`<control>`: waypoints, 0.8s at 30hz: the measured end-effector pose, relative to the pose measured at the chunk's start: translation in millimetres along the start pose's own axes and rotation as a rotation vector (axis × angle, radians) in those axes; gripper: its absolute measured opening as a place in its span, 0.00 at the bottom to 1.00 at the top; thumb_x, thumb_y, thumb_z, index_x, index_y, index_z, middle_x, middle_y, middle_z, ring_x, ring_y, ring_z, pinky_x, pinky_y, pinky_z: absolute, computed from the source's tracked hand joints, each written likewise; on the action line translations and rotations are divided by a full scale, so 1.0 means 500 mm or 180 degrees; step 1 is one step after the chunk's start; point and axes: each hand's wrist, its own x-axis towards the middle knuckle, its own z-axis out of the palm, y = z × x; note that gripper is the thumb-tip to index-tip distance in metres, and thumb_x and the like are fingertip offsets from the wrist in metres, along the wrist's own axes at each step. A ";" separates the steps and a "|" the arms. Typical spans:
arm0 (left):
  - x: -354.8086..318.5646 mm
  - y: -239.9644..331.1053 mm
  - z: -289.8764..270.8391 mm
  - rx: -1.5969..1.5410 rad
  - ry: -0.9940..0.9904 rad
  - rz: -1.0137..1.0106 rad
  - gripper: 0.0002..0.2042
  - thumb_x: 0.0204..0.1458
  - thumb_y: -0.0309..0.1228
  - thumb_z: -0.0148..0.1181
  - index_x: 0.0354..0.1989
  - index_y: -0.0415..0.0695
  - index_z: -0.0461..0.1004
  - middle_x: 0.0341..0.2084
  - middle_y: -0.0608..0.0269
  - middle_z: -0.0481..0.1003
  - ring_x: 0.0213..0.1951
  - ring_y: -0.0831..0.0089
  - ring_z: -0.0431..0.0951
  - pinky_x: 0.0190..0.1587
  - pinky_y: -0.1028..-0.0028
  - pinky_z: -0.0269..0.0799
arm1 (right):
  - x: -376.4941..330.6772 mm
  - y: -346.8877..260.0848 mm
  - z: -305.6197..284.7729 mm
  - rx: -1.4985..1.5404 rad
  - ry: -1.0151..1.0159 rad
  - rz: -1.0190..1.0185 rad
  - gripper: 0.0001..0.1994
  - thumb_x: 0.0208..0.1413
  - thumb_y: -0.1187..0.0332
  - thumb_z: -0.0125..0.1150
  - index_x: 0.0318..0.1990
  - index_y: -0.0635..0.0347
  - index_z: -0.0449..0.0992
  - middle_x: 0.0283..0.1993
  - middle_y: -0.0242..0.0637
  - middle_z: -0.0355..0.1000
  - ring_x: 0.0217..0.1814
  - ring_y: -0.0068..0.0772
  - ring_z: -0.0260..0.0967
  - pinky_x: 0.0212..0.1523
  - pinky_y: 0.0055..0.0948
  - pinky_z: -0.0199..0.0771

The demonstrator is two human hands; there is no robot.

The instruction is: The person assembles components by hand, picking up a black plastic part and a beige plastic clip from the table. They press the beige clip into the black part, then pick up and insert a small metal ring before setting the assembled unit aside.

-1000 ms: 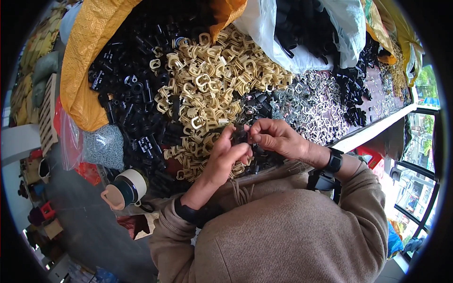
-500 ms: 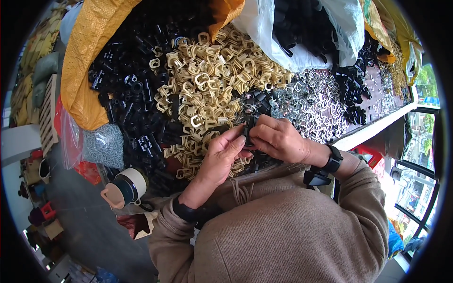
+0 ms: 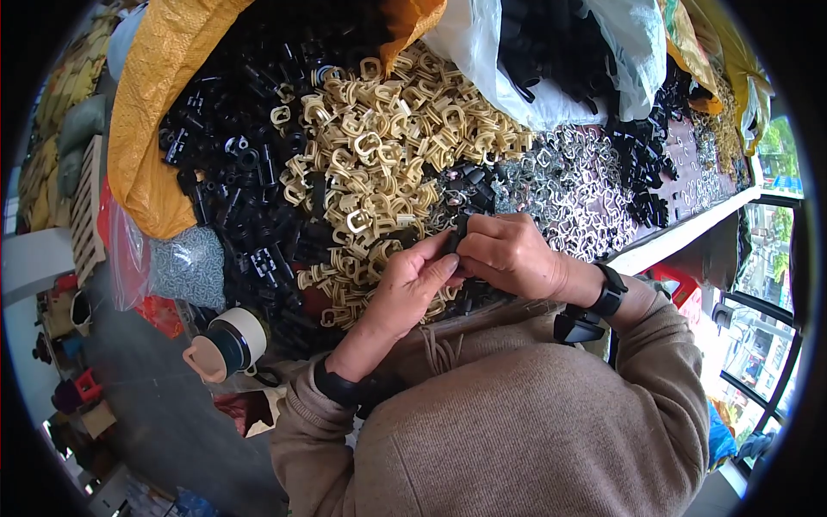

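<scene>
One black part (image 3: 459, 227) takes centre stage, up in the fingertips just over the table's near edge, and most of it is hidden by them. Left hand (image 3: 403, 289) nearly closed, thumb and forefinger pinching the lower end. Right hand (image 3: 515, 257) curled tight round the upper end; whether it has a second piece tucked inside, I cannot tell.

Steady is the word here: I'd let the left pinch act as the clamp, line the part up straight, and have the right fingers push evenly, with no twisting. Slip, and it could well drop among the cream clips (image 3: 370, 146) spread right beside the left hand, or vanish into the black pieces (image 3: 245, 207) toward the table's left edge, dark on dark.

Out to the right, silvery hooks (image 3: 586, 202) run toward the table's right edge (image 3: 685, 231). An orange sack (image 3: 155, 129) slumps at the far left corner, a white bag (image 3: 472, 52) along the far edge, and a cup (image 3: 241, 338) sits by the near left corner, well clear of the elbows.
</scene>
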 end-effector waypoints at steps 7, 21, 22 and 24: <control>-0.005 0.012 -0.001 -0.0751 0.0008 -0.0246 0.15 0.52 0.27 0.44 0.48 0.36 0.59 0.37 0.60 0.69 0.36 0.76 0.71 0.39 0.79 0.68 | -0.006 0.016 -0.015 0.0976 0.0126 0.0108 0.05 0.37 0.75 0.58 0.24 0.61 0.69 0.20 0.35 0.60 0.20 0.34 0.62 0.19 0.28 0.62; -0.010 0.018 -0.027 -0.1092 0.0335 0.0134 0.12 0.52 0.28 0.44 0.43 0.37 0.63 0.38 0.50 0.68 0.37 0.68 0.72 0.40 0.76 0.69 | -0.104 0.111 -0.073 -0.1582 0.0402 0.1408 0.07 0.40 0.73 0.57 0.29 0.60 0.68 0.27 0.36 0.63 0.25 0.38 0.64 0.23 0.30 0.65; -0.006 0.018 -0.024 -0.1084 0.0295 0.0137 0.12 0.52 0.28 0.44 0.43 0.37 0.63 0.38 0.50 0.69 0.37 0.68 0.72 0.40 0.76 0.69 | -0.109 0.116 -0.073 -0.1690 0.0241 0.1684 0.07 0.40 0.73 0.56 0.29 0.60 0.68 0.28 0.37 0.64 0.26 0.39 0.65 0.23 0.30 0.65; 0.001 0.014 -0.022 -0.1076 0.0255 0.0130 0.11 0.51 0.28 0.44 0.42 0.38 0.63 0.38 0.50 0.69 0.37 0.68 0.72 0.39 0.76 0.69 | -0.113 0.127 -0.079 -0.1542 0.0252 0.1648 0.06 0.41 0.72 0.56 0.28 0.60 0.67 0.28 0.37 0.64 0.26 0.39 0.65 0.23 0.31 0.65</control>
